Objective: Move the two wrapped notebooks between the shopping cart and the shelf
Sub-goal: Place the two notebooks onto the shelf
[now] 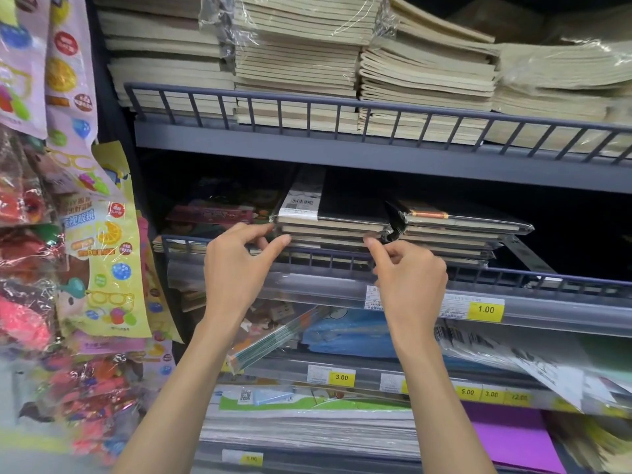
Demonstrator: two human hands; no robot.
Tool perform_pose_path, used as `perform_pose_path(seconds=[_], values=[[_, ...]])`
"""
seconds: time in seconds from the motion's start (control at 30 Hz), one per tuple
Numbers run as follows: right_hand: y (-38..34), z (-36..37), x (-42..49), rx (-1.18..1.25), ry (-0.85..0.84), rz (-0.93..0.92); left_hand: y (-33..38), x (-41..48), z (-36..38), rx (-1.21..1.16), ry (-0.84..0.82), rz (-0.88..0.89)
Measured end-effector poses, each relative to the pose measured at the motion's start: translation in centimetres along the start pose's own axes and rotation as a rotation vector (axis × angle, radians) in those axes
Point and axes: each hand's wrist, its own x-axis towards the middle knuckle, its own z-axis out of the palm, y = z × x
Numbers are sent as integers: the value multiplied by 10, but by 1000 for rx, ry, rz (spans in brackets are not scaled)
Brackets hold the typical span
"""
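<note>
Together the hands (236, 268) (410, 278) pinch the wrapped notebooks (342, 228) stacked on the shelf (547, 280).

Dark grey shelving (307, 155) fills the view, with wire rails (342, 104) fronting its tiers and yellow price tags (485, 309) on the lower ones. Cream paper stacks (297, 56) crowd the top tier. Bright plastic packets (102, 234) hang at the left edge.

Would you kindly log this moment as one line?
left hand: pinches left end of black plastic-wrapped notebook stack | right hand: pinches right end | stack on grey metal shelf | shopping cart: not in view
</note>
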Motion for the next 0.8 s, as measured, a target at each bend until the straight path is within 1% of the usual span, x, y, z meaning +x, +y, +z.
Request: perform_pose_path(seconds=[0.17, 0.33, 0.8], values=[[-3, 4, 2, -33, -8, -10, 0, 5, 5, -31, 36, -12], [-3, 6, 2, -53, -2, -27, -2, 8, 4, -52, 20, -39], [4, 6, 0, -83, 21, -38, -3, 9, 5, 3, 21, -30]])
